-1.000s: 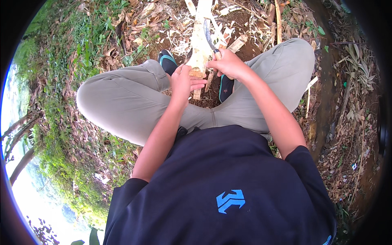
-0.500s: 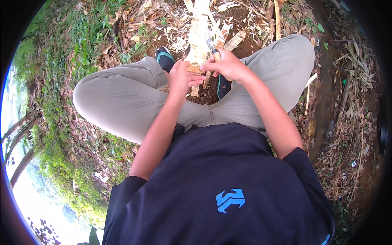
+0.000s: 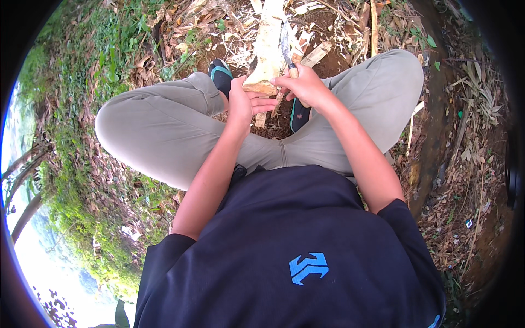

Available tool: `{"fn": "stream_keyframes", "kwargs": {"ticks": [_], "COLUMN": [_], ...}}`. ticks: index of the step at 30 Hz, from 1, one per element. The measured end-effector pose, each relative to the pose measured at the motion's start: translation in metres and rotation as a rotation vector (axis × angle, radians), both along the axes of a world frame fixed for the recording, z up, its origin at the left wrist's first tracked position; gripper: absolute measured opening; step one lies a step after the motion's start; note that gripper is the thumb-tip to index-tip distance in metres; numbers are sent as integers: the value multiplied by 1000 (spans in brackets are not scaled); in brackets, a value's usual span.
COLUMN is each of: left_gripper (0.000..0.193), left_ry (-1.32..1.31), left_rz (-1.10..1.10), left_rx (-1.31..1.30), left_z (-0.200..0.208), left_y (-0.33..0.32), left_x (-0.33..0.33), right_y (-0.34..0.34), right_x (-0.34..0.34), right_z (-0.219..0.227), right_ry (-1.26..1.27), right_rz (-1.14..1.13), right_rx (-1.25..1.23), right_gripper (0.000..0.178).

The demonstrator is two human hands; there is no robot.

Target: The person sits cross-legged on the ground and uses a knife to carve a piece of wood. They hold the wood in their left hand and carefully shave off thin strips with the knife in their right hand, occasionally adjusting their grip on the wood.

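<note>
A long, pale piece of wood (image 3: pixel 268 46) stretches away from me between my feet, its cut near end at my hands. My left hand (image 3: pixel 240 104) cradles that end from the left, thumb along its side and fingers stretched out beneath it. In my right hand (image 3: pixel 307 87) is a knife (image 3: pixel 285 42) with a light wooden handle, its blade pointing away alongside the wood's right side. The right thumb reaches over to the near end of the wood. Part of the handle is hidden by the right hand.
My bent legs in grey trousers (image 3: pixel 158 128) frame the work, with dark shoes (image 3: pixel 221 76) on either side of the wood. Pale shavings and wood chips (image 3: pixel 316 54) litter the ground ahead. Green plants (image 3: pixel 112 65) grow at the left; dry leaves and a dark strip of ground lie right.
The near end of the wood has tilted slightly, showing more of its cut face. My right hand has shifted a little, and the knife blade now stands out more clearly beside the wood.
</note>
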State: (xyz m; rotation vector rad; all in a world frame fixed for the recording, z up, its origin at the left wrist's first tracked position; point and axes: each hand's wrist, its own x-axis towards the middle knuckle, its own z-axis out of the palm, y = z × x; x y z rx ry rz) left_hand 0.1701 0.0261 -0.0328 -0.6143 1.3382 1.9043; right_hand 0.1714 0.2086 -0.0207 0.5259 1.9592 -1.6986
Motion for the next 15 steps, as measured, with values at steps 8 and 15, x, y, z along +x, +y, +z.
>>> {"fn": "stream_keyframes", "kwargs": {"ticks": [8,15], "left_gripper": [65,95], "left_ry": [114,109], "left_rz": [34,70], "left_rx": [5,-40], "left_z": [-4,11], "left_y": [3,9], "left_x": [5,7], "right_y": [7,39], "right_x": [-3,-9], "right_z": [5,33], "right_ry": [-39,3], "right_rz": [-59,-73], "right_rx": [23,167], "right_gripper": [33,30]}}
